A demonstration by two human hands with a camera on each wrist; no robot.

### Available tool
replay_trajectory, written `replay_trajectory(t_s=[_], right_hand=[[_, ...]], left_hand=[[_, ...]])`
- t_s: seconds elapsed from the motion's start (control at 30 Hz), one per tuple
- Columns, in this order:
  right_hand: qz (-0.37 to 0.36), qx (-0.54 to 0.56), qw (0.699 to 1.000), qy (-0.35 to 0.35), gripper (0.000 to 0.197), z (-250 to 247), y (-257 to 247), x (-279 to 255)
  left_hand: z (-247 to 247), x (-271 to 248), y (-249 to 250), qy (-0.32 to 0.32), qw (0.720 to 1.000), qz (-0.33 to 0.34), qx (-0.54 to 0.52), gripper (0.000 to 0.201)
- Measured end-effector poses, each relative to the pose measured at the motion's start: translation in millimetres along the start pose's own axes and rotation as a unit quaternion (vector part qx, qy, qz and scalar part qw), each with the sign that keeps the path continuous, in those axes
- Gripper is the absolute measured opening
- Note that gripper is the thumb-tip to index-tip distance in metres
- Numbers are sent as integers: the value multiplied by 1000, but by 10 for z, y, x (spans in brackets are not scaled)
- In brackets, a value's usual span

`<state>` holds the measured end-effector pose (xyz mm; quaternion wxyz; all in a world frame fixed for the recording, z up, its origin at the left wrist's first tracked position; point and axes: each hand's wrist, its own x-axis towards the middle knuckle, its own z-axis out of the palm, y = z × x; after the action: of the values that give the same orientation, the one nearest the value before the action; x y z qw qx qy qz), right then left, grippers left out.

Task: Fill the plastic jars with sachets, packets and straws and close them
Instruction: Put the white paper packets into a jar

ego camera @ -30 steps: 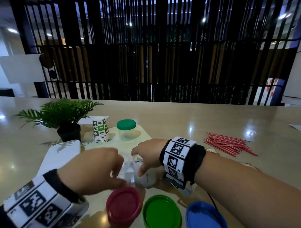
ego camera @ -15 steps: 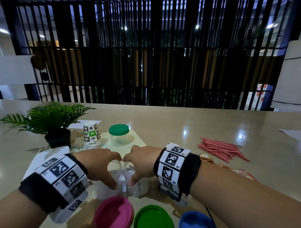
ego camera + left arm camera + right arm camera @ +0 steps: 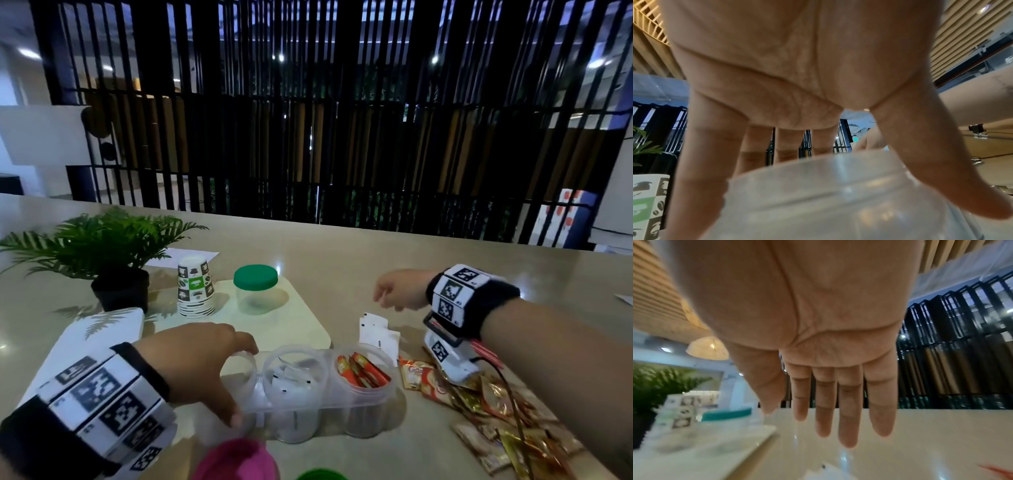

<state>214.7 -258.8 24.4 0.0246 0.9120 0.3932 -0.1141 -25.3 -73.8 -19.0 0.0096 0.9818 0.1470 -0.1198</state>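
Three joined clear jars stand open near the table's front. My left hand (image 3: 236,380) grips the empty left jar (image 3: 252,377), thumb on its near wall and fingers over its far rim; in the left wrist view the thumb (image 3: 941,170) presses that jar (image 3: 828,194). The middle jar (image 3: 294,380) holds white sachets. Red sachets stand in the right jar (image 3: 363,373). My right hand (image 3: 390,291) hovers empty above the table beyond the jars, its fingers (image 3: 846,410) straight. Loose white sachets (image 3: 376,329) lie below it.
A heap of brown and gold packets (image 3: 479,404) lies at the right. A pink lid (image 3: 236,459) and a green lid (image 3: 318,474) sit at the front edge. On the white board (image 3: 301,322) stand a green-lidded jar (image 3: 255,291) and stacked paper cups (image 3: 195,287); a potted plant (image 3: 113,253) stands left.
My right hand has left the middle jar and moved right and away, empty. My left hand has slid onto the left jar. The sachets now lie inside the middle jar.
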Motion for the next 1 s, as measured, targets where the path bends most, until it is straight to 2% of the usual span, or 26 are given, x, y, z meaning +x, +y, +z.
replay_trajectory(t_s=[0.1, 0.13, 0.27, 0.37, 0.43, 0.53, 0.63, 0.83, 1.0], right_hand=[[36, -78, 995, -44, 39, 151, 70, 222], [44, -84, 994, -56, 47, 205, 103, 328], [47, -83, 990, -101, 104, 401, 172, 732], [20, -66, 992, -108, 119, 499, 210, 952], [14, -76, 989, -123, 117, 513, 209, 1005], [23, -102, 985, -135, 97, 473, 151, 962], [18, -116, 986, -115, 84, 450, 126, 922], [11, -28, 990, -136, 57, 452, 126, 804], [4, 1, 990, -138, 52, 489, 141, 725]], left_hand=[[19, 3, -9, -2, 1000, -1, -2, 90], [22, 5, -9, -1, 1000, -2, -3, 90], [24, 7, -5, 4, 1000, -6, -5, 90], [26, 6, -11, 7, 1000, -4, -6, 91], [27, 8, -12, 7, 1000, -3, -8, 91], [25, 8, -11, 6, 1000, 0, -8, 91], [30, 7, -18, 8, 1000, -2, -10, 92], [43, 4, -30, 6, 1000, -3, -13, 92], [34, 2, -37, 0, 1000, -1, -13, 93]])
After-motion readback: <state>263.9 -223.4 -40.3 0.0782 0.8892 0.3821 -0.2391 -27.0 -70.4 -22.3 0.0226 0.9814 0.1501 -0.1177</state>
